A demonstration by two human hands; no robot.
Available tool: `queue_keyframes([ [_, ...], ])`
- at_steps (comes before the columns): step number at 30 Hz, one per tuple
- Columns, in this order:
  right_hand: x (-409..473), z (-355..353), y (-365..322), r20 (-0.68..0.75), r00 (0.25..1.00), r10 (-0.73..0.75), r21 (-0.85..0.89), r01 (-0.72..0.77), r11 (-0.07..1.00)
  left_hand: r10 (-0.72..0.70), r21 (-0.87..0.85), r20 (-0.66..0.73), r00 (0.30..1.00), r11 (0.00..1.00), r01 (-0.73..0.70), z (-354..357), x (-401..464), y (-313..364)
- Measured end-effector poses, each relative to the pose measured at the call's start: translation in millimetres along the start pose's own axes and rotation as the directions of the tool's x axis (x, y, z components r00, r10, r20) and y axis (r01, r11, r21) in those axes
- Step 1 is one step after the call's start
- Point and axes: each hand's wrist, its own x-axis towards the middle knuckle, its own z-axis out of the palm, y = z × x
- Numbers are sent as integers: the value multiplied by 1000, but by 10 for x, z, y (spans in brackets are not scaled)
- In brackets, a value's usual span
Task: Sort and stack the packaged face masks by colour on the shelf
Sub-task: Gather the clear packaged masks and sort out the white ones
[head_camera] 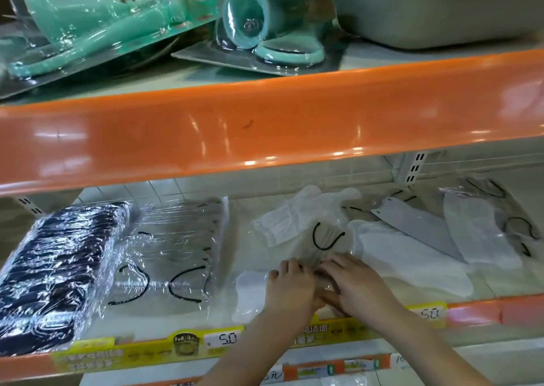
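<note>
On shelf (188, 321): stacked masks (59, 271).

Teal blister packs (97, 32) & grey tub (441, 9) on upper shelf

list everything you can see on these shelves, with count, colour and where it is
black mask stack: one pile, black, far left of lower shelf
clear-wrapped mask stack: one pile, white with black ear loops, right of the black pile
loose white masks: several, count unclear, white, scattered centre to right of lower shelf
grey masks: at least two, grey, far right of lower shelf
price tags: two readable, white, on lower shelf's yellow edge strip
teal blister packs: at least two, teal, upper shelf left and centre
grey tub: one, grey, upper shelf right
left hand: resting on a packaged mask, centre front
right hand: on the same packet, beside the left
</note>
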Motion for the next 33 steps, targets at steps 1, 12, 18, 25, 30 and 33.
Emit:
queue_keyframes([
  [1,3,-6,-30,-28,1000,2,-12,-2,1000,12,5,-81,997,1000,-11,68,9,-4],
  [12,72,-117,5,-155,988,4,52,5,999,-43,-316,-441,897,942,-110,-103,-93,-337],
  [18,186,-158,-75,-326,945,28,111,8,994,-13,-155,-546,838,984,-86,-285,-233,-697],
  [25,390,-62,-717,-357,934,21,146,34,989,45,-47,-578,815,995,-89,-440,-435,-925],
  [30,583,34,-1163,-381,922,-75,122,131,984,-19,-60,-684,730,998,-30,-480,-635,-1303],
  [33,703,136,-1351,-321,939,-121,111,164,980,-11,-53,-722,691,998,-39,-433,-814,-1646],
])
